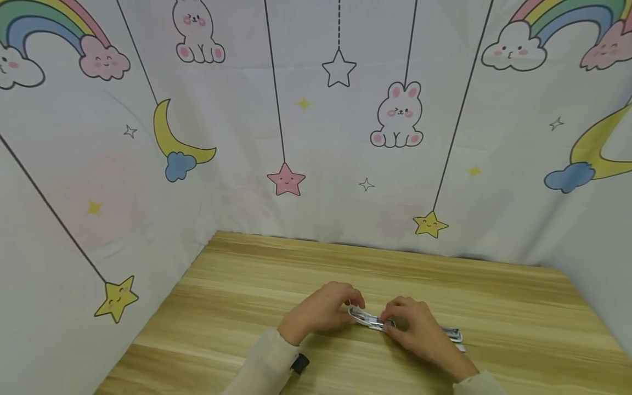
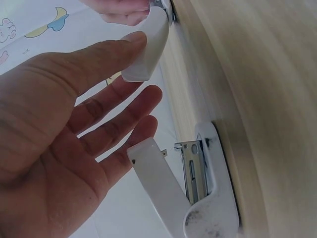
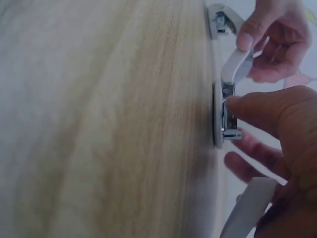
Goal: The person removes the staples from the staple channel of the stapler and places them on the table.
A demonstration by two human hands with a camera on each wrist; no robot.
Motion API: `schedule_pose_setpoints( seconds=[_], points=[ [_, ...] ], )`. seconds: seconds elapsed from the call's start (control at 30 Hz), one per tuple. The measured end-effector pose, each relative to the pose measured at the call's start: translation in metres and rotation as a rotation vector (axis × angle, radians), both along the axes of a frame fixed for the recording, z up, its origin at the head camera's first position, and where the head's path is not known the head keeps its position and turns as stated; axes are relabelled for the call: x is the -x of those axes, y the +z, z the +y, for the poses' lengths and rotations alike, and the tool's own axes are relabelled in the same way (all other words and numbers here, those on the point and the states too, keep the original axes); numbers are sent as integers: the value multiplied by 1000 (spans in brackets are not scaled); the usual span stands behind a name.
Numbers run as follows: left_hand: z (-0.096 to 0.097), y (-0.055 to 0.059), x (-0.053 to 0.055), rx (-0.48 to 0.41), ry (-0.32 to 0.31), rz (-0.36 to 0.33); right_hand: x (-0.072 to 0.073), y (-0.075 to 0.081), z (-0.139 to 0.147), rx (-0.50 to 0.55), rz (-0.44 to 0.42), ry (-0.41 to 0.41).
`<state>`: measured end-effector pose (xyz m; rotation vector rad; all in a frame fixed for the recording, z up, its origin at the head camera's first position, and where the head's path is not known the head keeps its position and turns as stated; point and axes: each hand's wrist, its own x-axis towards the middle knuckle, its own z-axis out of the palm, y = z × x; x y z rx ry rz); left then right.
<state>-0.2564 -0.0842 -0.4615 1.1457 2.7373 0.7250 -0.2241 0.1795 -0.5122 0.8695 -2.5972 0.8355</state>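
Between my hands in the head view lies a small white stapler point(image 1: 367, 319) with metal inside. My left hand point(image 1: 323, 310) pinches its white curved cover point(image 2: 151, 47), thumb along one side and a fingertip behind. Holding the stapler's other end, my right hand point(image 1: 417, 328) has its thumb on the metal magazine point(image 3: 230, 116). A second white stapler point(image 2: 210, 213) stands close to the left hand's outer fingers, its lever point(image 2: 156, 183) raised and its metal track bare. Beyond the right hand another white and metal piece point(image 1: 453, 334) shows, partly hidden by that hand.
The wooden table point(image 1: 237, 285) extends under and around both hands. A white printed cloth point(image 1: 336, 137) hangs as walls behind it and at the sides. A small white piece point(image 1: 461, 347) lies by the right wrist. A black object point(image 1: 299, 364) sits at the left sleeve.
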Motion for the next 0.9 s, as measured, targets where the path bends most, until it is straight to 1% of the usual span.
schedule_pose_setpoints(
  seconds=[0.1,0.2,0.37,0.47,0.53,0.63,0.77,0.9],
  points=[
    [0,0,0,7,4,-5,-1,0,0,-62,17,-22],
    [0,0,0,7,6,-9,-2,-1,0,-76,14,-32],
    [-1,-1,1,-6,-5,-3,-1,-1,-1,-6,30,-15],
    [0,-2,1,-9,-9,6,-1,1,-2,22,22,-22],
    [0,-2,1,-7,-8,8,-2,3,-2,22,4,-35],
    [0,-2,1,-6,-11,13,-2,4,-2,32,-2,-45],
    [-1,-3,1,1,-15,18,-2,2,-2,94,1,-42],
    [0,-2,1,3,-15,14,-2,2,-2,136,61,-19]
  ],
)
